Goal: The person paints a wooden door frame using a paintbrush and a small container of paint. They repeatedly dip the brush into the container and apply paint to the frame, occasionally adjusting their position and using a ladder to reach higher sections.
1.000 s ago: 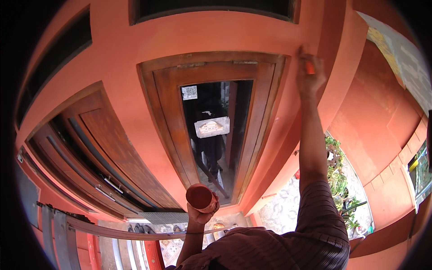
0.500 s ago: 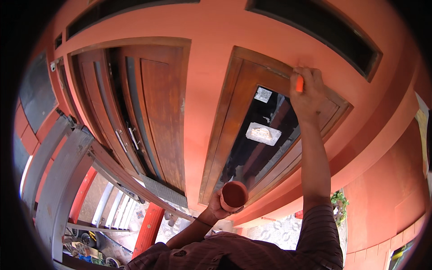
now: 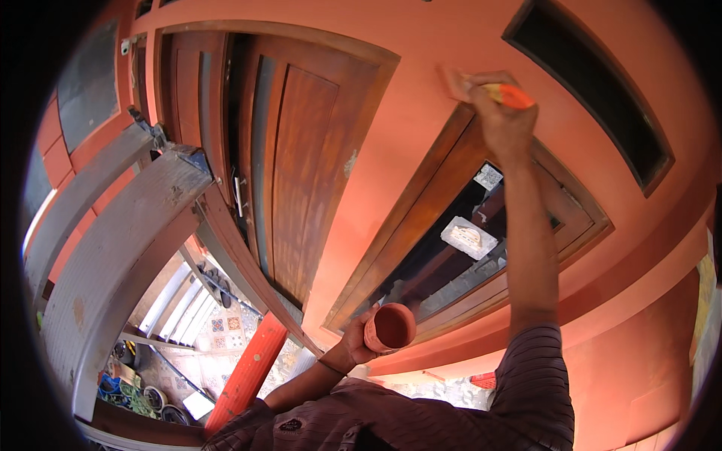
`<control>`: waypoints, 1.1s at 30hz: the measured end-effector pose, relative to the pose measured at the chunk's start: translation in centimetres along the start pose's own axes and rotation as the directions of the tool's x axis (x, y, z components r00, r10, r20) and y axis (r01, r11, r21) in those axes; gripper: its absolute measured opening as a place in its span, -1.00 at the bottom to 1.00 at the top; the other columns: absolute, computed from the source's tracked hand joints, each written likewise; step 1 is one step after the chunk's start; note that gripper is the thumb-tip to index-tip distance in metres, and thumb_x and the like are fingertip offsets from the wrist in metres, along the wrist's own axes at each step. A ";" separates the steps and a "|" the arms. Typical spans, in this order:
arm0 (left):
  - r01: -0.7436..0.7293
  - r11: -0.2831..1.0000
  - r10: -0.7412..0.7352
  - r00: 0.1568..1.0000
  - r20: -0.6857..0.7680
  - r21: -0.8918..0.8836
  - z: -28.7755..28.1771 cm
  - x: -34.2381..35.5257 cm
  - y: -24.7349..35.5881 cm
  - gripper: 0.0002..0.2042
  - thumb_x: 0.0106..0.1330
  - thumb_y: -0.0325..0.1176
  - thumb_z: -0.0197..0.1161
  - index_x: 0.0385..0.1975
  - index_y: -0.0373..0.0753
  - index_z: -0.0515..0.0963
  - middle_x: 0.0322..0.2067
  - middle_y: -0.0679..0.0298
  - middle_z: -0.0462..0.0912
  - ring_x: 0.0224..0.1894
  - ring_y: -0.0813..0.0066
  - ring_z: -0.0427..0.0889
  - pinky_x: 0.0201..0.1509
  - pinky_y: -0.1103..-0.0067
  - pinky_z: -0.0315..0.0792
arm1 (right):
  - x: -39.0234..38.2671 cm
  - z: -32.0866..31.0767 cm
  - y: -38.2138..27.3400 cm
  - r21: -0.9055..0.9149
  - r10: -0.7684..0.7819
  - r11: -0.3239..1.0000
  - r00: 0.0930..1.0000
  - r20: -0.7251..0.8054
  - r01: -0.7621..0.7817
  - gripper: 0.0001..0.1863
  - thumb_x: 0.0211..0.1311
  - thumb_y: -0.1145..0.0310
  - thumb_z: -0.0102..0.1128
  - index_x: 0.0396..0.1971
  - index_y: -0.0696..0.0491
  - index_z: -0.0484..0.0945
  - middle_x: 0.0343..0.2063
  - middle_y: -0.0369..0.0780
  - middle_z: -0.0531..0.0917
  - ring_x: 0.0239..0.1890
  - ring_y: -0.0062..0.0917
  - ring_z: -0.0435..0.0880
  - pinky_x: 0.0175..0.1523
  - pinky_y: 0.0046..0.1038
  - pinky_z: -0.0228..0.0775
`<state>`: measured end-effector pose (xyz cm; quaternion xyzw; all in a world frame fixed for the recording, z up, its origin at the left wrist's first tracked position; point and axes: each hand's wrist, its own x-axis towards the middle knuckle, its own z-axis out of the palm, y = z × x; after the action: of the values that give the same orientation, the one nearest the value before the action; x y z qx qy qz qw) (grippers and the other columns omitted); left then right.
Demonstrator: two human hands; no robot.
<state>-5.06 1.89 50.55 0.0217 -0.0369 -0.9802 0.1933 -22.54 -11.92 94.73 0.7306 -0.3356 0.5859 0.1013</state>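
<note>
Paintbrush (image 3: 513, 95), orange and yellow along its handle, was in your right hand (image 3: 502, 120), up at the salmon-coloured wall (image 3: 421, 128) just above the upper left corner of the glazed wooden frame (image 3: 425, 203). Its bristle end pointed left and was blurred, so I could not tell whether it touched the paintwork. Your right arm reached almost straight up from the short sleeve (image 3: 534, 368), the forearm passing in front of the frame and the wrist only slightly bent. Your right fingers were drawn together around the handle, whose orange end stuck out to the right; blur hid how the thumb sat.

Your left hand (image 3: 355, 347) was low and near your chest, elbow bent, with a thin dark band around the wrist. It gripped a reddish cup (image 3: 371, 331) by its side, the mouth tipped toward your view. Those fingers curled around it, but their tips were mostly hidden behind it.

On the dark glass were a small square label (image 3: 488, 177) with a dense black-and-white pattern and, below it, a larger whitish sign (image 3: 468, 237) bearing a pale arched shape. Its marks were too small to read. Your dark striped shirt (image 3: 391, 417) carried a small dark emblem (image 3: 289, 425), also illegible.
</note>
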 end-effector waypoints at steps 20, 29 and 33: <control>-0.171 0.985 0.171 0.985 0.006 0.002 0.2 -0.7 2.5 -0.60 0.61 0.03 0.09 0.23 -0.04 0.58 0.18 0.19 0.69 0.20 0.16 0.72 0.21 0.03 0.69 | -1.5 -0.6 -0.6 -0.578 -0.355 0.530 0.781 0.514 0.621 -0.71 0.04 0.64 0.44 -0.22 0.00 0.74 -0.11 -0.24 0.75 -0.05 -0.35 0.77 -0.08 -0.37 0.69; -0.132 0.988 0.134 0.991 0.025 -0.079 -1.2 0.1 2.2 -0.59 0.63 0.05 0.05 0.25 -0.03 0.57 0.21 0.16 0.68 0.18 0.10 0.73 0.05 0.01 0.76 | 3.3 -2.1 0.9 0.156 0.003 0.985 0.903 -0.430 0.070 -0.95 0.27 0.64 0.39 -0.28 0.26 0.71 -0.21 -0.14 0.78 -0.25 -0.54 0.79 -0.20 -0.39 0.67; -0.165 0.986 0.166 0.986 -0.008 0.005 -0.8 -1.0 2.3 -0.58 0.63 0.06 0.05 0.24 -0.05 0.58 0.20 0.15 0.68 0.18 0.10 0.74 0.02 0.04 0.77 | 1.6 -4.2 1.1 -0.104 -0.051 0.995 0.872 -0.487 0.000 -0.96 0.26 0.63 0.41 -0.31 0.26 0.73 -0.26 -0.15 0.79 -0.30 -0.56 0.76 -0.19 -0.44 0.66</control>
<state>-3.24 0.06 49.95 0.0233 -0.0399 -0.9606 0.2741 -26.43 -11.07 97.18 0.5569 -0.3186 0.7327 0.2271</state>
